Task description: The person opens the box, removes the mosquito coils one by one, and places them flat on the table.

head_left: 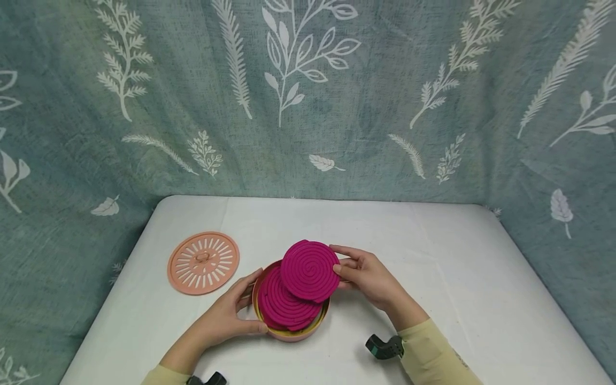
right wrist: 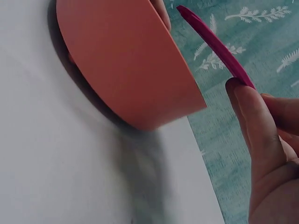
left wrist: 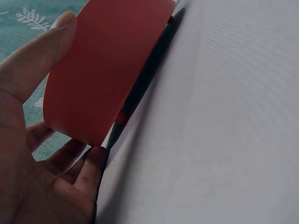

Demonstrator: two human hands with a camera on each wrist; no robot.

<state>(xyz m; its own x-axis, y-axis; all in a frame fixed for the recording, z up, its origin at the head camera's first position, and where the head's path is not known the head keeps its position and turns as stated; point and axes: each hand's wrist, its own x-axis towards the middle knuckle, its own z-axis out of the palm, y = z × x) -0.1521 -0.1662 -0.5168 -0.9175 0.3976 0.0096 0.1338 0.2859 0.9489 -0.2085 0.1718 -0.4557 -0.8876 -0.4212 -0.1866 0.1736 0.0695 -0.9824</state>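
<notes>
A magenta spiral mosquito coil (head_left: 310, 271) is pinched at its right edge by my right hand (head_left: 363, 275). It overlaps the round coral-pink tin (head_left: 292, 337) in the head view; the right wrist view shows the coil (right wrist: 219, 49) edge-on, raised above the tin's rim. More magenta coils (head_left: 289, 307) lie inside the tin, partly hidden by the raised one. My left hand (head_left: 231, 313) grips the tin's left side, thumb at the near side and fingers round the far side. The tin's smooth outer wall (left wrist: 103, 60) fills much of the left wrist view.
A coral-pink slotted lid (head_left: 234, 262) with a small central handle lies flat on the white table (head_left: 433, 256), left of and behind the tin. A green leaf-patterned cloth (head_left: 356, 144) hangs behind the table and along its sides.
</notes>
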